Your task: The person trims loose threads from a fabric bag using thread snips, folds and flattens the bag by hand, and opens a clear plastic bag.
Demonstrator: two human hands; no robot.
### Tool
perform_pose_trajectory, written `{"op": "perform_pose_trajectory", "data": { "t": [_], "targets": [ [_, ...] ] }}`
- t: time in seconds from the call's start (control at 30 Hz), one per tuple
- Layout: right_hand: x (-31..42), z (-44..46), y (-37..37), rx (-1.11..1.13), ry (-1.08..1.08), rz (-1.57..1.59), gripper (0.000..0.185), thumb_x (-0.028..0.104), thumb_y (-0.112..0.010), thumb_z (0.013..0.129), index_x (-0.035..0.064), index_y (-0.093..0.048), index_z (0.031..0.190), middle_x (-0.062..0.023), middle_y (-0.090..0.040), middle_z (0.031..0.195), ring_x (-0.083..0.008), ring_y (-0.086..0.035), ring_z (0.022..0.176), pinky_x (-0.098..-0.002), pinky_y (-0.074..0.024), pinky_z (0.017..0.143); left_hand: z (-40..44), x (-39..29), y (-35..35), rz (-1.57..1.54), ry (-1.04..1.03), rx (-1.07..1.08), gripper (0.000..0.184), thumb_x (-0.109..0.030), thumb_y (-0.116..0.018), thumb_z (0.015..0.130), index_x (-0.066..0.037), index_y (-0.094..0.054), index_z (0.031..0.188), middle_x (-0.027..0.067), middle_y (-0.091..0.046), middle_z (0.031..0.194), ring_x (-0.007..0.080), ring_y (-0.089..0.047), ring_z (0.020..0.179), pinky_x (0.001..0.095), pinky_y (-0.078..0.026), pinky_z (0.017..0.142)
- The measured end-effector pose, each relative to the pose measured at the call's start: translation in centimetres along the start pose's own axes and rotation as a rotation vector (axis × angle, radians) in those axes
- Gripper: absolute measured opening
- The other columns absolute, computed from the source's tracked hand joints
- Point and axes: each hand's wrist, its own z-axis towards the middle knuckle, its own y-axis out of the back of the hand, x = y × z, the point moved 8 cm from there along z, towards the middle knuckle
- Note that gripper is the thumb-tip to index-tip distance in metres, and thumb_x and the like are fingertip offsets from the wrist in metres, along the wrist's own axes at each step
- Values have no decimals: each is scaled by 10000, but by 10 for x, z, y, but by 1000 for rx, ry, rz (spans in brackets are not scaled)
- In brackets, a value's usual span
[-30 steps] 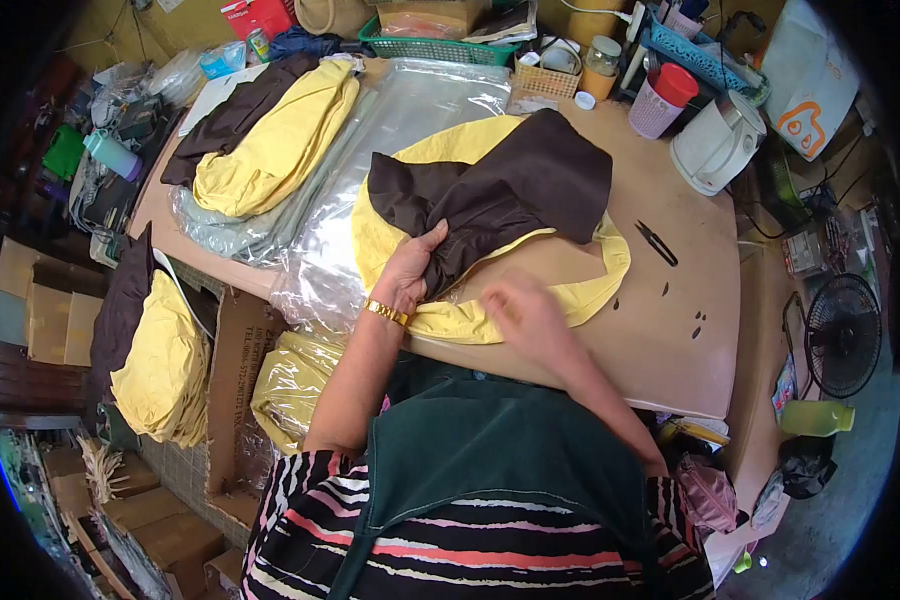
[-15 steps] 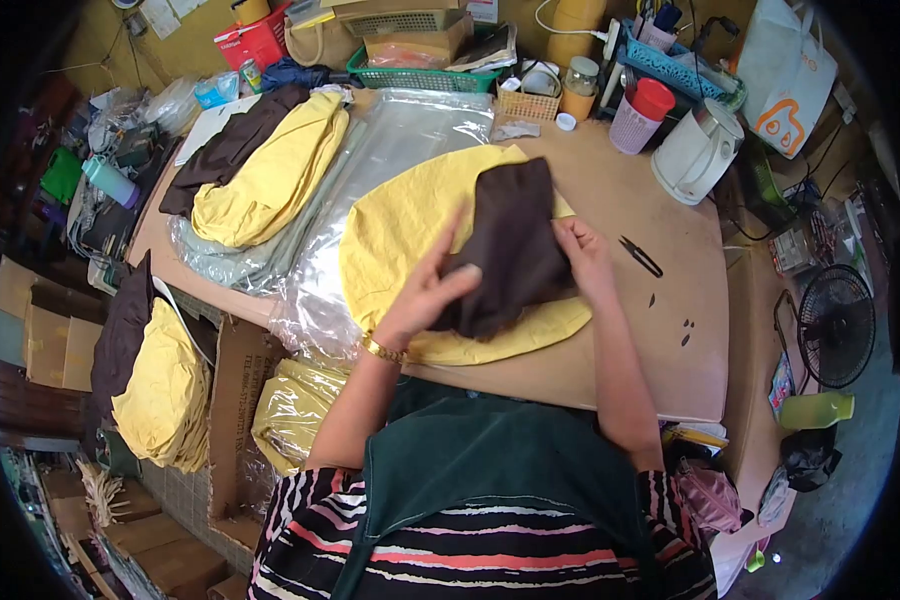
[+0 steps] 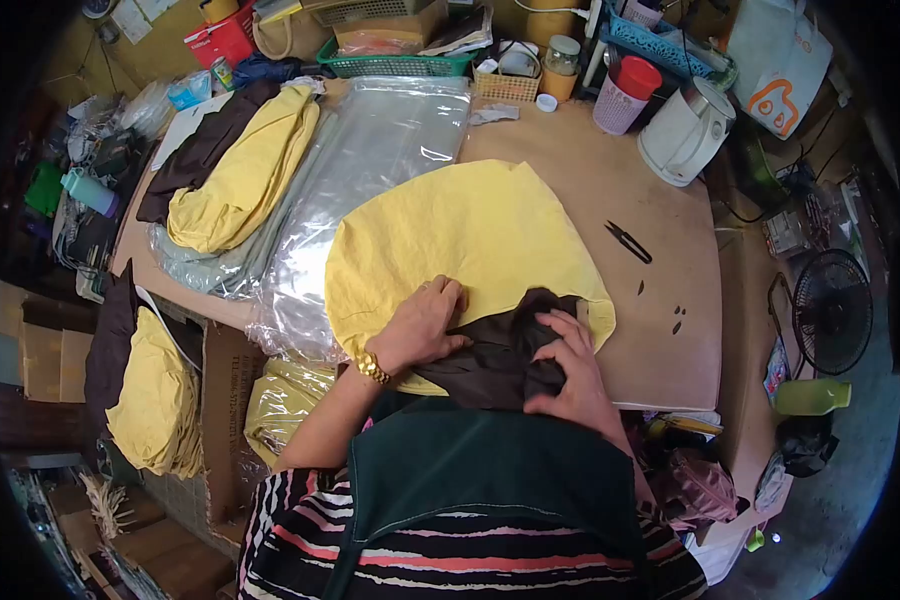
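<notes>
- The yellow cloth (image 3: pixel 460 225) lies spread along the middle of the near edge of the surface (image 3: pixel 660 365), its left side over the clear plastic sheets (image 3: pixel 375 150).
- The dark brown cloth (image 3: pixel 480 360) lies bunched on its near part and reaches the near edge.
- Of the two hands, the left (image 3: pixel 420 325) rests on the yellow cloth, fingers bent, thumb well apart from them and against the brown cloth; it is partly open, with nothing gripped.
- The right (image 3: pixel 575 370) is half open, fingers curved over the bunched brown cloth; whether it grips any fold I cannot tell.
- Black snips (image 3: pixel 628 242) lie well in from the right edge, beyond the yellow cloth, with small dark scraps (image 3: pixel 678 320) nearer that edge.
- Toward the far right corner stand a white kettle (image 3: pixel 685 135) and, just beside it, a pink cup (image 3: pixel 618 108).
- By the left edge, another pile of yellow cloth (image 3: pixel 245 170) lies beside folded dark cloth (image 3: pixel 205 140).
- A green basket (image 3: pixel 395 64) sits at the far edge.
</notes>
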Motion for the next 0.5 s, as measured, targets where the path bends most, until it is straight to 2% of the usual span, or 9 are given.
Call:
{"op": "perform_pose_trajectory", "data": {
  "t": [0.03, 0.07, 0.1, 0.17, 0.2, 0.23, 0.27, 0.37, 0.5],
  "targets": [
    [7, -3, -4, 147, -53, -23, 538, 281, -851, 655, 96, -598, 1092, -164, -431, 1426, -376, -368, 1350, -513, -294, 1103, -4, -2, 0, 102, -6, -51, 288, -111, -726, 768, -54, -532, 973, 132, -545, 897, 347, -594, 845, 424, -501, 750],
    [9, -8, -1, 190, -89, -38, 568, 280, -842, 668, 110, -582, 1144, -172, -310, 1495, -367, -277, 1399, -494, -294, 1113, -4, -3, 2, 91, -28, -75, 291, -113, -729, 755, -47, -539, 965, 137, -544, 939, 350, -596, 878, 432, -503, 735],
    [6, -12, 1, 186, -99, -38, 568, 280, -842, 668, 110, -582, 1144, -172, -310, 1495, -367, -277, 1399, -494, -294, 1113, -3, -5, 4, 88, -33, -66, 291, -113, -729, 755, -47, -539, 965, 137, -544, 939, 350, -596, 878, 432, -503, 735],
    [2, -18, 0, 244, -80, -221, 525, 243, -823, 687, 114, -593, 1141, -170, -361, 1465, -375, -313, 1380, -488, -307, 1109, -4, -7, 3, 210, -41, 12, 252, -124, -707, 768, -42, -557, 953, 148, -560, 904, 345, -610, 854, 426, -507, 722],
    [5, -20, 1, 214, -44, -300, 429, 119, -764, 712, 91, -603, 1109, -173, -406, 1435, -374, -392, 1331, -462, -373, 1073, -6, -7, 2, 209, -48, 14, 252, -124, -707, 768, -42, -557, 953, 148, -560, 904, 345, -610, 854, 426, -507, 722],
    [4, -21, 1, 207, -48, -304, 429, 119, -764, 712, 91, -603, 1109, -173, -406, 1435, -374, -392, 1331, -462, -373, 1073, -7, -4, -2, 282, -38, 64, 224, -122, -687, 776, -37, -569, 947, 152, -570, 885, 347, -617, 836, 428, -509, 712],
    [6, -21, 2, 185, -24, -265, 396, 57, -720, 707, 70, -604, 1086, -170, -437, 1409, -366, -432, 1302, -451, -406, 1045, -8, 0, -5, 357, -28, 114, 199, -120, -668, 785, -32, -581, 941, 157, -580, 867, 349, -624, 817, 429, -511, 702],
    [15, -14, 4, 116, 74, -206, 359, -47, -636, 694, 33, -601, 1043, -160, -489, 1366, -346, -489, 1260, -425, -457, 1002, -7, 10, 0, 470, -19, 84, 164, -114, -635, 803, -22, -597, 933, 162, -594, 827, 356, -631, 778, 439, -512, 692],
    [23, -7, -6, 71, 221, -161, 340, -116, -571, 688, 3, -592, 1006, -147, -531, 1331, -322, -503, 1261, -405, -482, 983, -12, -5, 17, 320, -62, 80, 155, -99, -617, 808, -9, -611, 934, 166, -602, 839, 363, -632, 779, 438, -512, 700]
  ]
}}
